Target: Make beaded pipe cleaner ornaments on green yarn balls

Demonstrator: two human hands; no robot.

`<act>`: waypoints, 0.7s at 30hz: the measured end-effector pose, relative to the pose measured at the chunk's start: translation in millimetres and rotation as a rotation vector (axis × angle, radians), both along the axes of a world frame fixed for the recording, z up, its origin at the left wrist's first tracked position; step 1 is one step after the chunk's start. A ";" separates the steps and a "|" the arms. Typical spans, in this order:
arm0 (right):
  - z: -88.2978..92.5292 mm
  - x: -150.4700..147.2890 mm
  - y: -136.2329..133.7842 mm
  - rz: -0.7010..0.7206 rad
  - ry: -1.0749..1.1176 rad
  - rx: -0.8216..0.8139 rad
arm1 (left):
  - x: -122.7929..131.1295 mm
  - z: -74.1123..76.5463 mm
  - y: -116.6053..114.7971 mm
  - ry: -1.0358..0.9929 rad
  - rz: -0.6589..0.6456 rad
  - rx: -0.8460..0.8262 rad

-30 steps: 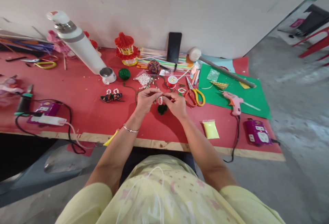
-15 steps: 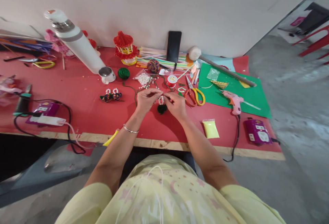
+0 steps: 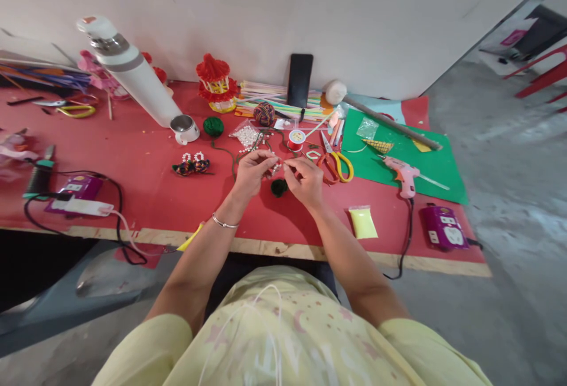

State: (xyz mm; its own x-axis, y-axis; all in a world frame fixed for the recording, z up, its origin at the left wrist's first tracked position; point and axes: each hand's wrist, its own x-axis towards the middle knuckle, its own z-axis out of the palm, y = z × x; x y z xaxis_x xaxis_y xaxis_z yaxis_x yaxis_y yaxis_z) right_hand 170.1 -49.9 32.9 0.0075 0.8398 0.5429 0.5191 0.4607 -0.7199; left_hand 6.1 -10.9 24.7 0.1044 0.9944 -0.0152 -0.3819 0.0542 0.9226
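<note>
Over the middle of the red table, my left hand and my right hand face each other, fingertips close together and pinched. A small string of white beads shows between them, nearest to my left fingertips. What my right fingertips pinch is too small to name. Just below, a dark green yarn piece lies between the hands. Behind them are a bag of white beads and a red spool with a white top. Two beaded yarn pieces lie to the left.
Scissors with red and yellow handles lie right of my right hand. A pink glue gun rests on green sheet. A white bottle and metal cup stand back left. A phone leans against the wall.
The bead string is less visible between my hands and has shifted up toward my left fingertips. My right hand has moved slightly right, widening the space between the hands.
</note>
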 end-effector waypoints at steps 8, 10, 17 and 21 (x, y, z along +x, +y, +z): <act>7.5 4.6 -3.1 -0.027 0.132 -0.057 | -0.9 0.8 -0.5 -0.077 -0.081 -0.012; 8.0 4.3 -2.8 -0.007 0.166 -0.073 | -0.5 2.6 -1.5 -0.079 -0.107 -0.006; 7.5 4.3 1.8 0.020 0.228 -0.129 | -0.8 1.3 -2.6 0.051 -0.167 0.031; 8.4 4.5 2.8 0.060 0.264 -0.147 | -0.2 0.2 -2.1 0.078 -0.148 0.040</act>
